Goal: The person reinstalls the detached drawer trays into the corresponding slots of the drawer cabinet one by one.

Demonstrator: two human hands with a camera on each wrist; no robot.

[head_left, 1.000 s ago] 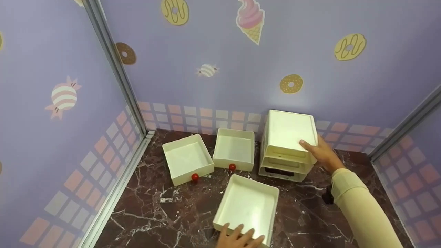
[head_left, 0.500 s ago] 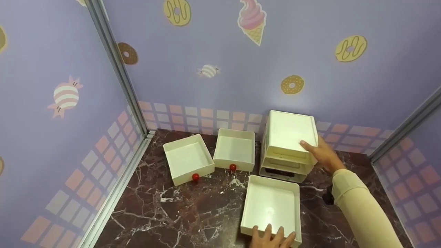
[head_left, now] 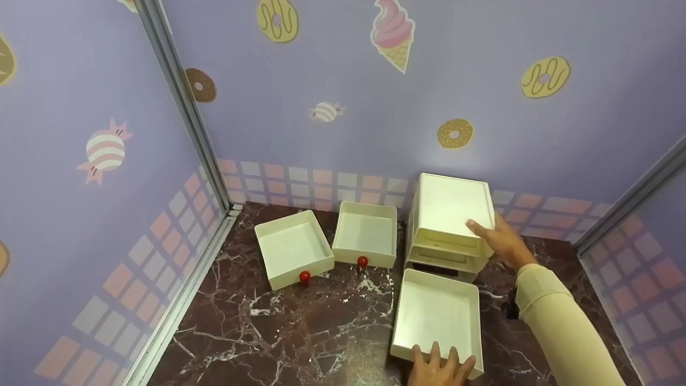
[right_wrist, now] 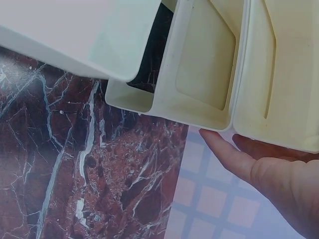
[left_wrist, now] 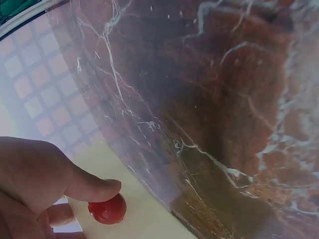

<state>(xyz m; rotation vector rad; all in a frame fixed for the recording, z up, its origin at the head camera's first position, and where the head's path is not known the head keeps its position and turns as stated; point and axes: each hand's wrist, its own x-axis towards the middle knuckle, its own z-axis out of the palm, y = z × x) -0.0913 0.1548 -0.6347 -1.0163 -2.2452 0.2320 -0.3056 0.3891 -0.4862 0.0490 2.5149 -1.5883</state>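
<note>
My left hand (head_left: 438,370) grips the front wall of a white drawer (head_left: 439,311), its fingers over the rim. In the left wrist view the thumb (left_wrist: 94,186) touches the drawer's red round knob (left_wrist: 108,209). The drawer's far end is at the lowest opening of a white drawer cabinet (head_left: 455,203); the head view does not show clearly whether it is inside. My right hand (head_left: 501,238) rests against the cabinet's right side, thumb on the top edge. In the right wrist view its visible finger lies straight along the side. Two cabinet compartments (right_wrist: 207,59) show bare interiors.
Two more white drawers, one left (head_left: 295,246) and one nearer the cabinet (head_left: 366,233), stand on the dark marbled surface (head_left: 300,332), red knobs facing front. A purple wall (head_left: 364,145) stands close behind, with side panels left and right.
The left hand has slid its drawer rightward and then slightly forward, up to the front of the cabinet's lowest opening. The right hand and cabinet have stayed in place.
</note>
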